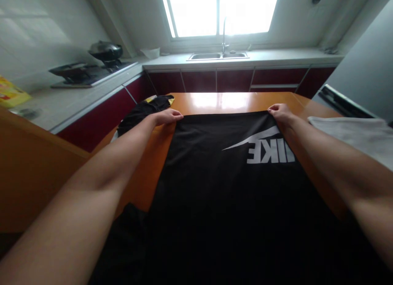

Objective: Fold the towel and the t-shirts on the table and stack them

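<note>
A black shirt (211, 174) with a white NIKE print and swoosh, upside down from here, lies spread over the orange table. Its far edge is pulled straight between my two hands. My left hand (168, 116) pinches the far left corner between thumb and fingers. At the far right corner, beside the swoosh, my right hand (281, 112) pinches the cloth in the same way. A sleeve-like piece of black cloth shows at the lower left. The near part of the shirt is too dark to make out.
The glossy orange table (181, 101) reaches toward red cabinets. Crumpled black-and-yellow clothing (144, 111) lies beyond my left forearm, white cloth (353, 131) at the right. Farther off are a sink (205, 56), a lidded pot (106, 51) and a wok (72, 72) on the stove.
</note>
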A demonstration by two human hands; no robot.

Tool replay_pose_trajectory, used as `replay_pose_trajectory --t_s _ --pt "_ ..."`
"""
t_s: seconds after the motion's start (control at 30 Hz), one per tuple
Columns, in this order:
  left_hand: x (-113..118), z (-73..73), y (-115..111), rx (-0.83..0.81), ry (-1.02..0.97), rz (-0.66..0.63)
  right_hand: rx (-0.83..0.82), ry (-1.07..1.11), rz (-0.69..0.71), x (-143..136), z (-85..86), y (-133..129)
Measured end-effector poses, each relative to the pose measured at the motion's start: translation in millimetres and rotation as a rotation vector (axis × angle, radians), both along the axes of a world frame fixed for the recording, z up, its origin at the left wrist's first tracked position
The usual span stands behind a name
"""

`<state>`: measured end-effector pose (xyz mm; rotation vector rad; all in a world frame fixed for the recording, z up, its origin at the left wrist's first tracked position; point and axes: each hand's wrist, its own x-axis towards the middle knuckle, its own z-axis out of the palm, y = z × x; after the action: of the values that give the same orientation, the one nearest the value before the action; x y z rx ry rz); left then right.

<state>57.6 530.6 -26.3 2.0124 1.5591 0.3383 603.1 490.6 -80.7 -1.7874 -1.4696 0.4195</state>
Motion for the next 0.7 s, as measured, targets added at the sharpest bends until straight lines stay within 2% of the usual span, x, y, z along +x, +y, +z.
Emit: replay_pose_trajectory --t_s 0.07,0.23,0.3,0.47,0.6,0.7 --pt "-2.1 -1.1 2.1 -0.033 0.011 0.014 -0.044 -0.002 -0.001 4.4 -1.9 4.2" --pt "1.9 -3.0 10.2 0.005 0.009 0.084 -0.098 -0.044 -0.056 6.1 -2.0 10.9" --pt "5.5 -6.3 12.1 0.014 -0.062 0.114 -0.099 -0.059 -0.082 5.8 -2.8 12.7" --pt "11.5 -14.4 12.3 0.057 -0.381 0.17 -0.059 -0.139 -0.12 3.1 -8.2 14.1" --pt "10.7 -10.4 11.2 -0.005 -0.554 0.102 -0.024 -0.151 -0.131 -0.2 -9.1 10.2" --pt "8.9 -7.1 13.9 -0.015 -0.592 0.141 -0.018 -0.133 -0.128 -0.7 -8.0 8.3"
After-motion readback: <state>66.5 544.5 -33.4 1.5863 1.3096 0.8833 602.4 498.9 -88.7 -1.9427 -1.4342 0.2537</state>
